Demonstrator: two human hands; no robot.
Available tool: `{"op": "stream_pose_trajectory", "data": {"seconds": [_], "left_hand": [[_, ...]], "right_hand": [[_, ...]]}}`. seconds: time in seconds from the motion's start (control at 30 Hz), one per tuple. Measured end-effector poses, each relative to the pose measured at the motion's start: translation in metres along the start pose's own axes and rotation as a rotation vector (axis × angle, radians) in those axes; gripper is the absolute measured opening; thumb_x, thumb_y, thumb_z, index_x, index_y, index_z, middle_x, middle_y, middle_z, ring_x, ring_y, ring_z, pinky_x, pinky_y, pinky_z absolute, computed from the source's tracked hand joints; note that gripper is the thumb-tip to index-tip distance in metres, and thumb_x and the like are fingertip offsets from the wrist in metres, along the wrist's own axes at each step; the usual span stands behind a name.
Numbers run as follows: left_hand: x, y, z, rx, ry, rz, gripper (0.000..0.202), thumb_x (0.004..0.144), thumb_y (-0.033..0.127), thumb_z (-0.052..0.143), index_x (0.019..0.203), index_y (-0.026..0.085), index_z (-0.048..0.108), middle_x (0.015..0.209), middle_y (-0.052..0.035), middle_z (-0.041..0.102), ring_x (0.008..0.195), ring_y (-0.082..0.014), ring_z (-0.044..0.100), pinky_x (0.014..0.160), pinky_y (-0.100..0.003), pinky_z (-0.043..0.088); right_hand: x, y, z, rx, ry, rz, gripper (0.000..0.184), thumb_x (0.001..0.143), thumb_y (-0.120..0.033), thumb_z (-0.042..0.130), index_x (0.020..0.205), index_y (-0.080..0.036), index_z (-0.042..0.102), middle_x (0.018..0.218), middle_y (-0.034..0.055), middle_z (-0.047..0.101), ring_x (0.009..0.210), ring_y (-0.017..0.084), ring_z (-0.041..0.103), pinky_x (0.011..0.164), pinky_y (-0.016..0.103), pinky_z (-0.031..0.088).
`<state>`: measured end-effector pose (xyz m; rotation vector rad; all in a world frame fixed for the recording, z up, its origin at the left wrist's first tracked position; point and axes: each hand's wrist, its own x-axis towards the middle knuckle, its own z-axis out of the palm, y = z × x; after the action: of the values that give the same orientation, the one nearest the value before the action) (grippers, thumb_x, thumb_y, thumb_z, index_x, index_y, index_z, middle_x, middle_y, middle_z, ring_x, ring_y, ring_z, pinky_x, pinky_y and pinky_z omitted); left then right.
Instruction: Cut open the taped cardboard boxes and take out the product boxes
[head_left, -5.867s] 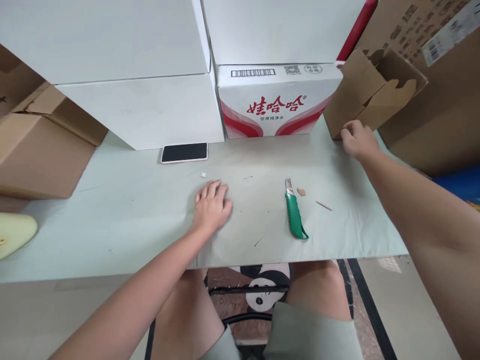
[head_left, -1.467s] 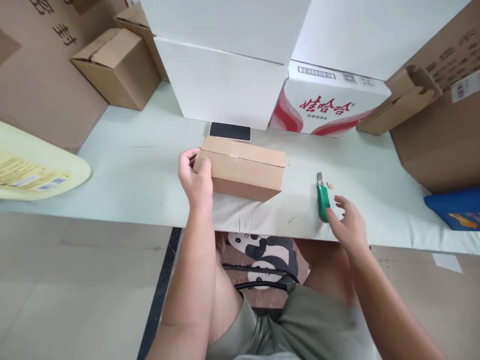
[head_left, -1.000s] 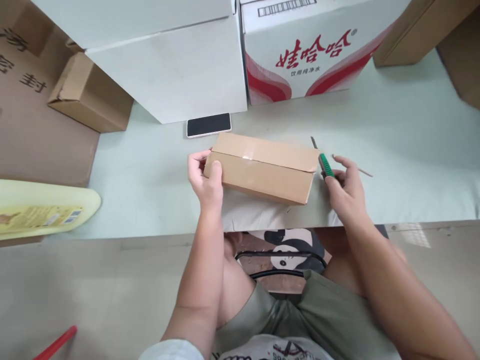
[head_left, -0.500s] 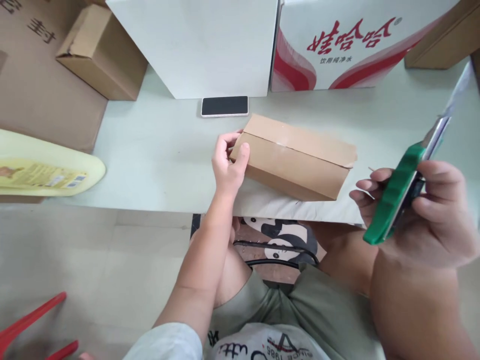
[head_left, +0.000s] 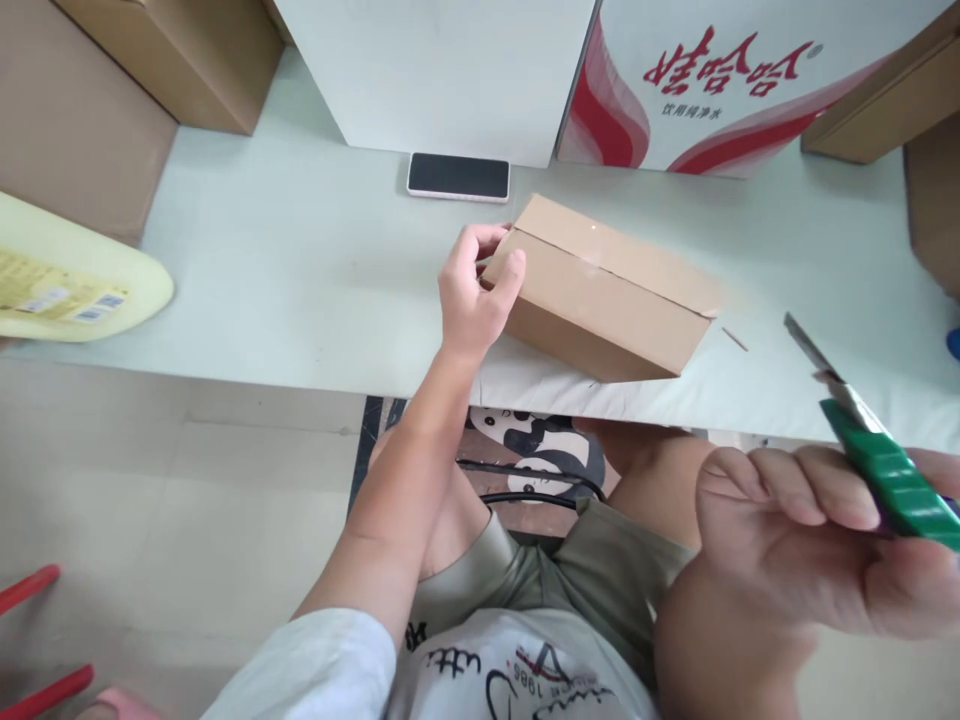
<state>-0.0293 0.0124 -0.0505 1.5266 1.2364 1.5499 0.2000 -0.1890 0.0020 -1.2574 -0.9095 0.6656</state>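
Box: my cardboard box (head_left: 607, 300) lies flat on the table near the front edge, flaps shut, a seam running lengthways along its top.
Right hand: my right hand (head_left: 795, 540) is wrapped round the knife's green handle, raised off the table, close to me and well apart from the box.
Left hand: my left hand (head_left: 476, 290) grasps the box's left end, thumb on the near face, fingers over the top corner.
Knife: the knife (head_left: 877, 465) has its blade out, pointing away from me.
Doing it well: I judge the box needs a firm press so it cannot slide, left fingers off the seam, blade shallow and moving away from that hand.
Floor: the floor (head_left: 187, 480) is pale.
Table: the table (head_left: 300, 270) has a pale green top.
Back: a white carton (head_left: 450, 70) and a red-printed carton (head_left: 720, 90) stand side by side, with brown cartons (head_left: 75, 110) on either side.
Left edge: a yellow pad (head_left: 67, 285).
Phone: the phone (head_left: 458, 177) lies just behind the box.
Sliver: a sliver (head_left: 735, 339) lies just right of the box.
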Motion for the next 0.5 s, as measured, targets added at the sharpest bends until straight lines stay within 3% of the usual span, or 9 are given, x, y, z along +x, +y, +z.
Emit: {"op": "stream_pose_trajectory", "data": {"seconds": [0.1,0.17,0.27,0.37,0.43,0.5], "left_hand": [[0.0,0.001,0.001,-0.043,-0.005,-0.043,0.03,0.087,0.051,0.079,0.1,0.026,0.068,0.112,-0.0047,0.077,0.104,-0.0216,0.073,0.094,-0.037,0.06],[0.0,0.001,0.001,-0.078,-0.003,-0.064,0.029,0.086,0.049,0.081,0.099,0.026,0.069,0.113,-0.0049,0.077,0.105,-0.0217,0.073,0.095,-0.037,0.059],[0.0,0.001,0.002,-0.086,0.013,-0.072,0.028,0.086,0.048,0.082,0.1,0.026,0.069,0.112,-0.0044,0.077,0.106,-0.0219,0.073,0.096,-0.037,0.06],[0.0,0.0,0.002,-0.06,0.009,-0.031,0.029,0.087,0.05,0.079,0.099,0.026,0.068,0.111,-0.0045,0.077,0.105,-0.0221,0.073,0.093,-0.037,0.06],[0.001,-0.001,0.001,-0.071,-0.016,-0.022,0.028,0.088,0.051,0.076,0.098,0.026,0.067,0.112,-0.0053,0.077,0.105,-0.0222,0.073,0.091,-0.037,0.06],[0.002,-0.001,-0.001,-0.113,-0.049,-0.038,0.028,0.088,0.051,0.075,0.096,0.026,0.066,0.115,-0.0064,0.076,0.107,-0.0223,0.072,0.089,-0.037,0.06]], "right_hand": [[-0.012,0.003,-0.007,-0.048,0.07,-0.103,0.044,0.08,-0.083,0.042,0.113,-0.069,0.068,0.059,-0.0016,0.017,0.053,0.014,-0.003,0.048,0.03,0.018],[-0.019,0.005,-0.007,-0.014,0.063,-0.142,0.045,0.08,-0.085,0.044,0.112,-0.067,0.071,0.059,-0.0026,0.011,0.052,0.014,-0.003,0.047,0.03,0.016],[-0.025,0.006,-0.006,0.095,0.005,-0.132,0.045,0.084,-0.079,0.044,0.11,-0.061,0.075,0.059,-0.0039,0.0,0.048,0.014,-0.002,0.045,0.03,0.016],[-0.02,0.001,-0.005,0.157,-0.011,-0.106,0.046,0.087,-0.07,0.042,0.118,-0.059,0.073,0.061,-0.0039,0.002,0.048,0.014,-0.001,0.045,0.03,0.017],[-0.009,-0.006,-0.004,0.093,-0.037,-0.095,0.045,0.087,-0.067,0.041,0.121,-0.061,0.069,0.064,-0.0031,0.005,0.049,0.014,0.003,0.045,0.03,0.019],[0.006,-0.014,-0.004,-0.11,-0.138,-0.069,0.05,0.088,-0.069,0.031,0.129,-0.066,0.057,0.068,-0.0016,0.011,0.05,0.016,0.011,0.048,0.032,0.023]]}}
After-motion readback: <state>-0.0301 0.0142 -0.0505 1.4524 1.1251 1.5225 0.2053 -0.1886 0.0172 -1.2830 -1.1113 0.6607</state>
